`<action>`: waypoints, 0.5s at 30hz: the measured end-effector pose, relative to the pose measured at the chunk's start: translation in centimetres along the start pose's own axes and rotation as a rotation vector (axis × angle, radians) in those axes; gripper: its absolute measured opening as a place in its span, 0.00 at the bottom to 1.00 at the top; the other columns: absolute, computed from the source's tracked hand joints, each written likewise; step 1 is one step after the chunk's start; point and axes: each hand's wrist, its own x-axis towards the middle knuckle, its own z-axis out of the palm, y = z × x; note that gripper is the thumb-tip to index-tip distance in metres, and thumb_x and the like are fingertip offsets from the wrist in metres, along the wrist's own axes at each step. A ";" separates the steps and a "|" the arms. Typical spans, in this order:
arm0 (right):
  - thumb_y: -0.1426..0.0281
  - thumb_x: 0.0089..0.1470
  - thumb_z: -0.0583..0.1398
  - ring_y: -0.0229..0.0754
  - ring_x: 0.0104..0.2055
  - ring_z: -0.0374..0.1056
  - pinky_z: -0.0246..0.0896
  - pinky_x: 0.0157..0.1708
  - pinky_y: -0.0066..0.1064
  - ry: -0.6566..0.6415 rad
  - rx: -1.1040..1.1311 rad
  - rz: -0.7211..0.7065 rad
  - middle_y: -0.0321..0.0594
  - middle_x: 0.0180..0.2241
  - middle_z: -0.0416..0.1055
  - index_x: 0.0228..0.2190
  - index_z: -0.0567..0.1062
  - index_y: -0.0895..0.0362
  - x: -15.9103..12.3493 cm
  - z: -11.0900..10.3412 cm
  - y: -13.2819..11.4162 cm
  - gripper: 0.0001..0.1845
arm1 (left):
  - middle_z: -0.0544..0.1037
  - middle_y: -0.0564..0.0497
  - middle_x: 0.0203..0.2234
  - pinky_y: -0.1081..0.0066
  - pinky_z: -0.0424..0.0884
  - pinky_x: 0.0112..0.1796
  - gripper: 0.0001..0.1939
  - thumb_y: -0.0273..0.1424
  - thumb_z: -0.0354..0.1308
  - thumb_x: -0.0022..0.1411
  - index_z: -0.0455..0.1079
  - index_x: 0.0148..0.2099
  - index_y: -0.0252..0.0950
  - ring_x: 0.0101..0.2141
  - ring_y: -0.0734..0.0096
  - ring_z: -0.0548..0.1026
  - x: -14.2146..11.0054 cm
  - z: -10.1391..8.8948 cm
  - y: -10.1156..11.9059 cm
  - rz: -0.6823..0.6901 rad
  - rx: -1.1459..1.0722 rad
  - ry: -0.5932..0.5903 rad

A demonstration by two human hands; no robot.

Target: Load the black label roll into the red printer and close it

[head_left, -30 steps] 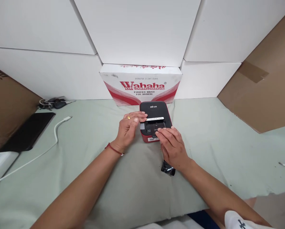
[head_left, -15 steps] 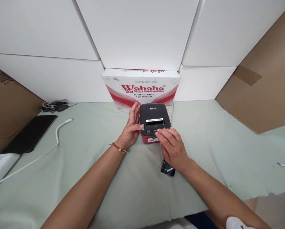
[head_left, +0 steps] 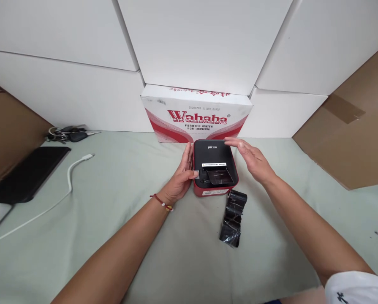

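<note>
A small black label printer (head_left: 213,157) with a red base stands upright on the green cloth, a dark film strip (head_left: 220,177) at its front slot. My left hand (head_left: 180,182) grips it from the left: fingers lie along its side and the thumb rests on a grey tab (head_left: 197,174) on top. Beside its far right corner is my right hand (head_left: 254,160), fingers stretched out; whether the fingertips touch the casing I cannot tell. A crumpled length of glossy black film (head_left: 233,219) lies on the cloth in front of the printer's right corner.
A Wahaha water carton (head_left: 198,116) stands right behind the printer, against white boxes (head_left: 191,42). Brown cardboard (head_left: 350,139) flanks the right. On the left are keys (head_left: 73,134), a black phone-like slab (head_left: 30,173) and a white cable (head_left: 70,177).
My right hand has left the film at the front slot and moved away to the printer's far right corner. The crumpled film now shows fully. My left hand stays on the printer.
</note>
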 end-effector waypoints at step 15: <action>0.37 0.70 0.58 0.50 0.60 0.78 0.69 0.68 0.48 0.163 0.107 -0.028 0.43 0.55 0.85 0.50 0.86 0.49 3.2 0.3 -1.0 0.33 | 0.50 0.52 0.85 0.48 0.49 0.80 0.62 0.37 0.70 0.54 0.46 0.85 0.51 0.83 0.45 0.46 0.4 0.0 -1.3 0.025 0.014 0.044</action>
